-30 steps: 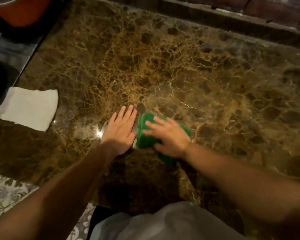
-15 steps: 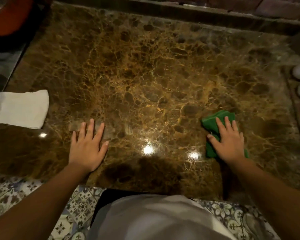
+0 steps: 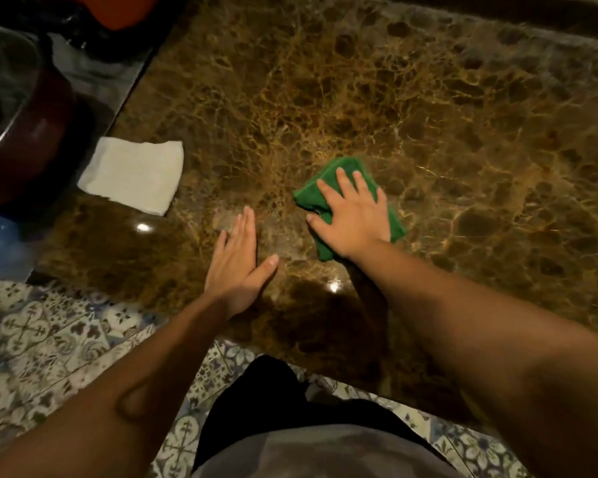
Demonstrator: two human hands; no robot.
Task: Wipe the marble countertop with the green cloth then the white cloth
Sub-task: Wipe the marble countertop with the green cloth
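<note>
Right hand (image 3: pixel 351 215), fingers spread flat on the folded green cloth (image 3: pixel 346 201), has swept back from the right toward centre. Left hand (image 3: pixel 237 260) stays flat, open, bracing on the brown veined marble countertop (image 3: pixel 428 115). Green pass continues; folded white cloth (image 3: pixel 135 174) untouched.

Bare forearms (no sleeves showing), grey top (image 3: pixel 325 453), black trousers (image 3: pixel 256 401).

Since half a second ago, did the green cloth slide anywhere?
Yes. The green cloth under the right hand slid left, toward the white cloth, which lies at the left edge of the marble countertop. It is now near the left hand.
</note>
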